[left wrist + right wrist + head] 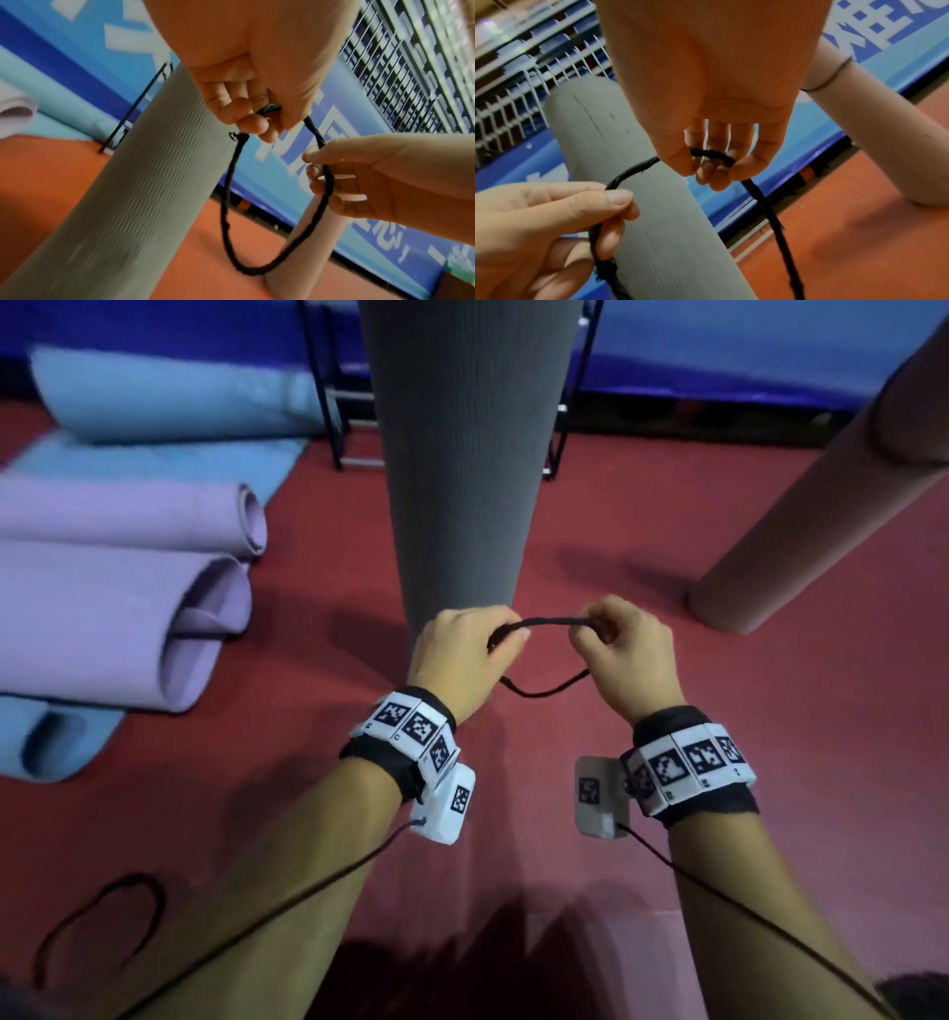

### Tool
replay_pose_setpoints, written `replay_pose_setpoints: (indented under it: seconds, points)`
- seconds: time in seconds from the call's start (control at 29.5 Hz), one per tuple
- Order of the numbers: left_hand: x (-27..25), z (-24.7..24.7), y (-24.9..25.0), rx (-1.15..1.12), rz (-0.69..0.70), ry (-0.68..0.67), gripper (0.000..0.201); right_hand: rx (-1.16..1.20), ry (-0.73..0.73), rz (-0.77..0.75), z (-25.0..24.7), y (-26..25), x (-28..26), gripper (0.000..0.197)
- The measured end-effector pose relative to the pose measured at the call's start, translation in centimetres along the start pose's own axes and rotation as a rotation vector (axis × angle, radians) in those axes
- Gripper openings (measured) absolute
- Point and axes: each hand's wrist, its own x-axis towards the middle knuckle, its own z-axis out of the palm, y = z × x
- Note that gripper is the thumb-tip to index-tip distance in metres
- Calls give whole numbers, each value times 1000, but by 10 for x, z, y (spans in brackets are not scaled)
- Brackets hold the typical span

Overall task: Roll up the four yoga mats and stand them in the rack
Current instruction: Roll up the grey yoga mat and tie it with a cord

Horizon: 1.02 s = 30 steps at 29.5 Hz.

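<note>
A rolled grey yoga mat [462, 469] [133, 192] [634, 182] stands upright on the red floor in front of me. Just before its base, my left hand [470, 644] [254, 119] and right hand [613, 642] [711, 162] each pinch a black cord loop [552, 622] [318, 203] [772, 213] stretched between them; its lower part hangs slack. A black metal rack [334, 397] stands behind the grey mat. A rolled pink mat [801, 521] leans at the right. Two rolled purple mats [128, 608] lie at the left.
A loosely rolled light blue mat [169, 397] lies at the back left, another blue roll [51, 742] at the near left. A second black cord loop [97, 922] lies on the floor at my lower left. A blue padded wall [744, 346] runs along the back.
</note>
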Motion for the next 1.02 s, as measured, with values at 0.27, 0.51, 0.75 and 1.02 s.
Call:
replay_pose_setpoints:
  seconds: [0.27, 0.51, 0.75, 1.02]
  points:
    - [115, -160, 130, -51, 191, 272, 11, 179, 163, -259, -121, -171, 87, 5]
    - [169, -252, 180, -45, 300, 456, 13, 286, 228, -421, -167, -258, 121, 5]
    - [210, -257, 135, 159, 315, 365, 5, 131, 198, -491, -147, -266, 172, 4]
    - [222, -231, 89, 143, -105, -171, 74, 23, 60, -324, -101, -215, 215, 13]
